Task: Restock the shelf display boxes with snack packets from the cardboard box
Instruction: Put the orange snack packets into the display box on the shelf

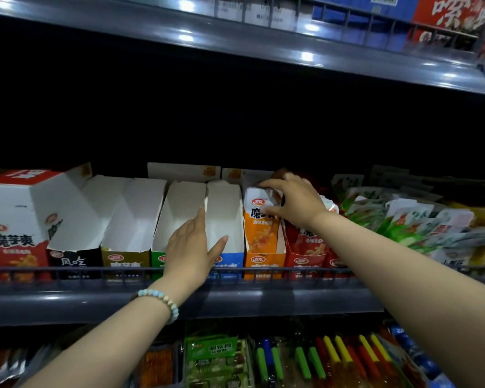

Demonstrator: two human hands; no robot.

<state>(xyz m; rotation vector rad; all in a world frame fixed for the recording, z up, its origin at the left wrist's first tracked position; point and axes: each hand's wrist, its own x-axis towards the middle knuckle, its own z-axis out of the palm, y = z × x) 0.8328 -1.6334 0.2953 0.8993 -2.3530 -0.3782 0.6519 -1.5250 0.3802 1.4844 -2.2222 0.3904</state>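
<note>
Your right grip (294, 203) is curled round the top of the orange packets (259, 217). The fingers hook over the white top edge. The thumb pinches the front, just above the orange part. The packets stand upright inside the orange display box (263, 266), near its back, with their bottoms down in the box. I cannot tell how many packets are in the bunch.

These packets look light and thin. I think they are soft and a bit slippery, like shiny bags. A bunch of them could slide apart or flop over. The flat sealed top is likely the stiffest part, so that is a good place to hold. Squeeze gently so the snacks inside do not get crushed.

Your left grip (192, 247) is spread flat, with the fingers straight and the thumb out wide. It holds nothing. It rests on the card wall between the green display box (158, 259) and the blue display box (230, 260), just left of the orange one. Both of those boxes look bare inside. The red display box (305, 264) sits just right of the orange one and has packets in it.

The cardboard box is not in view.
</note>
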